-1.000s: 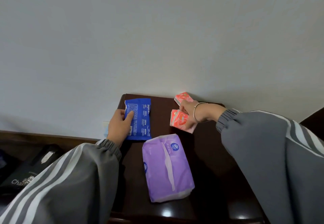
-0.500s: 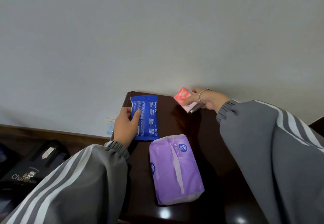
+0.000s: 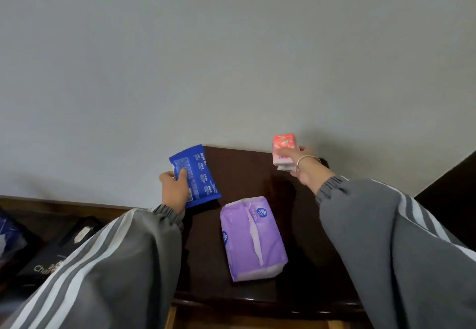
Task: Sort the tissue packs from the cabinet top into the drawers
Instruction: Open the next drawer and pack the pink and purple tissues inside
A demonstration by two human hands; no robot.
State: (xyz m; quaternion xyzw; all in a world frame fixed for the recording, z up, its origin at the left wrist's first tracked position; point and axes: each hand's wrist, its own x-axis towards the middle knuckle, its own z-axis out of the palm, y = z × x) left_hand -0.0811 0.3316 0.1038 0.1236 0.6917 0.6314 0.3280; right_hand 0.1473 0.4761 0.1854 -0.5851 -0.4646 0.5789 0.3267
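Pick-up step: my left hand curls round the left edge of the blue pack at the far left corner of the cabinet top, and my right hand pinches a small stack of red pocket packs at the far right corner. The purple pack lies flat towards the front edge, untouched. Next, I judge, both loads go down to the drawers, unseen here, and opening them would call for a free hand.

Grey sleeves with white stripes and ribbed elastic cuffs; thin metal bangle on right wrist.
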